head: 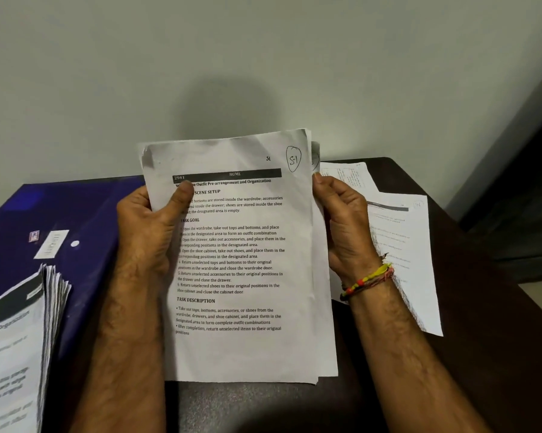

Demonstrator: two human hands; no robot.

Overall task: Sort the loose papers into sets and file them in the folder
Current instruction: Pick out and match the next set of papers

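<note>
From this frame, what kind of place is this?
Probably a home or small office desk set against a plain wall: a dark table holding a blue folder, a stack of printed papers and loose sheets. Both hands hold more pages.

The front sheet (244, 254) has "S-1" handwritten in a circle at its top right, a dark bar with "2941" and "HOME", and the headings "SCENE SETUP", "TASK GOAL" and "TASK DESCRIPTION". The label (51, 244) on the blue folder (85, 214) is too blurred to read.

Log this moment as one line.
hands: left, right hold paper set | folder: left | loose sheets: right
</note>
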